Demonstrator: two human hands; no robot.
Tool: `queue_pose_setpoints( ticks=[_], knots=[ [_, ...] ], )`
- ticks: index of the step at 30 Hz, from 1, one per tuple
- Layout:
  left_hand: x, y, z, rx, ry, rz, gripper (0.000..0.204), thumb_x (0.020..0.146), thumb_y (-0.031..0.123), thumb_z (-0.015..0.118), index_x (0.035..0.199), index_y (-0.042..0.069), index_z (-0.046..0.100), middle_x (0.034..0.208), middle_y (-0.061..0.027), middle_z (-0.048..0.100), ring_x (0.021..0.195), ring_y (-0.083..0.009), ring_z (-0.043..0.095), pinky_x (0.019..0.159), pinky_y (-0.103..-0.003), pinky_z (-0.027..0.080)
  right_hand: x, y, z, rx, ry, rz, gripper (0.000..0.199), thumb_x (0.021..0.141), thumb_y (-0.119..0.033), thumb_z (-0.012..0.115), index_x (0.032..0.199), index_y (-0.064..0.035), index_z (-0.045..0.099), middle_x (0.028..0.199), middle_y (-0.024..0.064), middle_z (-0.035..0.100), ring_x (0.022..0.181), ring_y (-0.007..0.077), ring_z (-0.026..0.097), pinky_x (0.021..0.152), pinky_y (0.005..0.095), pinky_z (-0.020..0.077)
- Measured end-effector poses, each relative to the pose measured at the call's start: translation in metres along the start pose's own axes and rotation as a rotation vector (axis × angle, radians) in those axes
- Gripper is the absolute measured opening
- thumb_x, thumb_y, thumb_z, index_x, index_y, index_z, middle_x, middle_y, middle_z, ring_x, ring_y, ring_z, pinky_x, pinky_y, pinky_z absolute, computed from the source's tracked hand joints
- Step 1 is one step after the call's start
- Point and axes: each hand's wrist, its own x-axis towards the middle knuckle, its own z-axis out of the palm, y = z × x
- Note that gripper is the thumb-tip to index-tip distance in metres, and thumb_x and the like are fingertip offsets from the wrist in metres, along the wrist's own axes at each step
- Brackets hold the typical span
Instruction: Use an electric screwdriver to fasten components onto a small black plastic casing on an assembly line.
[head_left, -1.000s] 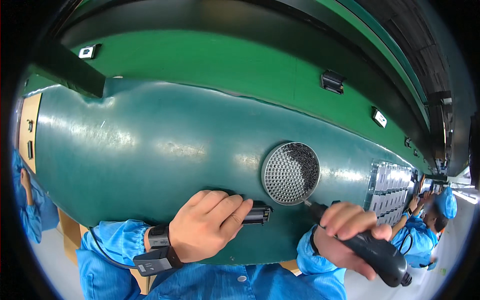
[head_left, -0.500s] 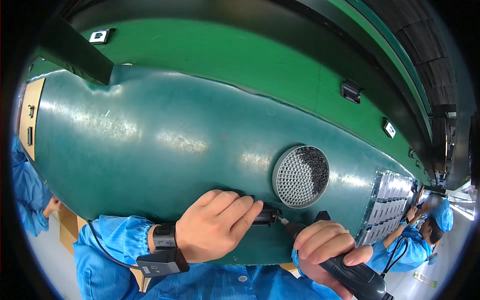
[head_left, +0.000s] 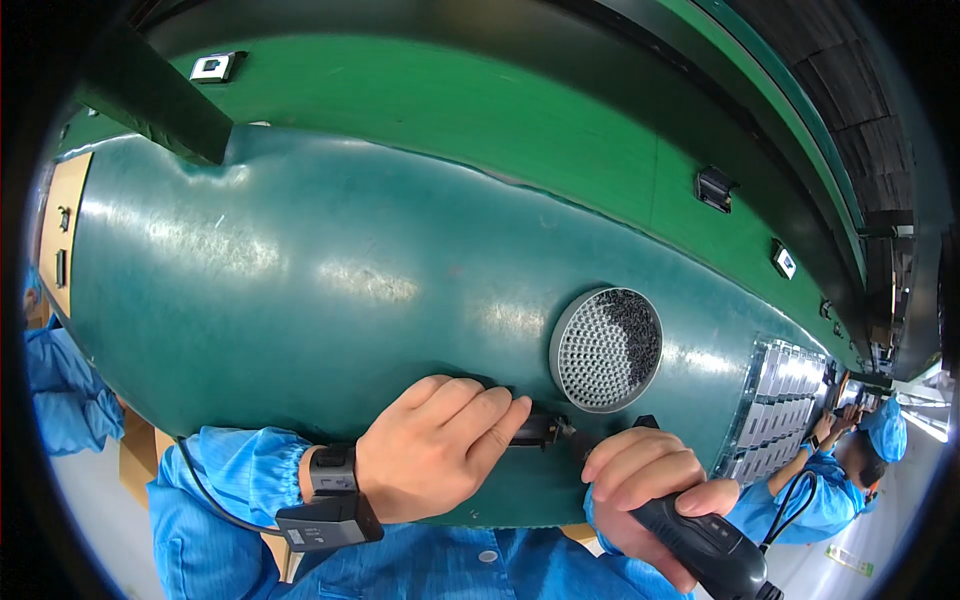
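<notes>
My left hand [head_left: 440, 445] is closed around a small black plastic part [head_left: 536, 430], whose right end sticks out past the fingertips just above the green bench mat. My palm and fingers cover the rest of it. In my right hand [head_left: 648, 480] I grip a black electric screwdriver [head_left: 705, 542], its body slanting down to the lower right. The screwdriver's tip meets the exposed end of the black part, or lies very close to it; exact contact cannot be made out. Beyond my hands sits a round grey perforated dish [head_left: 585, 350] with many small black screws heaped on its right side.
Clear trays of grey rectangular pieces [head_left: 775, 420] lie at the right. Small black fixtures [head_left: 714, 189] line the green back panel. A dark post [head_left: 160, 100] stands at the far left. Co-workers in blue [head_left: 820, 490] sit at both sides. A cable trails from the screwdriver.
My right hand and the screwdriver have shifted slightly left; my left hand keeps its hold on the black part. The left co-worker's arm has moved. The view has shifted slightly.
</notes>
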Motion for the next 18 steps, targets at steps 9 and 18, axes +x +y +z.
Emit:
queue_pose_setpoints(
  ticks=[9,18],
  knots=[
    [0.010,0.021,-0.005,0.027,0.007,-0.001,0.042,0.078,0.011,0.066,0.117,-0.002,0.070,0.108,-0.0085,0.065,0.096,-0.0217,0.061,0.083,-0.034,0.049,0.012,-0.014,-0.004,-0.054,-0.177,-0.056,0.043,0.093,-0.034,0.072,0.109,-0.0021,0.049,0.074,0.0172,0.063,0.053,0.0265,0.062,0.050,0.0413,0.0557],
    [0.014,0.029,-0.023,0.006,-0.014,0.015,0.046,0.076,0.015,0.074,0.119,-0.001,0.069,0.109,-0.0083,0.066,0.097,-0.0227,0.062,0.084,-0.036,0.050,0.041,-0.057,0.013,0.024,0.043,-0.011,0.066,0.092,-0.065,0.063,0.121,-0.0082,0.046,0.076,0.0103,0.058,0.057,0.0226,0.058,0.046,0.0367,0.0509]
  ],
)
